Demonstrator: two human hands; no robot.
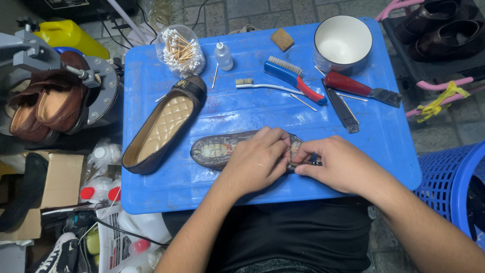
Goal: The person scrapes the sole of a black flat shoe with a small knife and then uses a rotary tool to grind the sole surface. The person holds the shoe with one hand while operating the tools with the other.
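A dark worn shoe sole (214, 150) lies flat near the front of a blue plastic tray (242, 108). My left hand (257, 162) presses down on the sole's right end, fingers curled over it. My right hand (333, 163) pinches a small dark tool (308, 163) against that same end. A brown flat shoe (164, 126) with a quilted tan insole lies diagonally to the left of the sole.
On the tray's far part are a jar of cotton swabs (180, 50), a small dropper bottle (223, 55), a blue and red brush (293, 78), a white toothbrush (262, 86), a red-handled scraper (361, 88), a white bowl (342, 44) and a sponge (282, 39). A blue basket (454, 187) stands right; shoes on a stand (45, 103) left.
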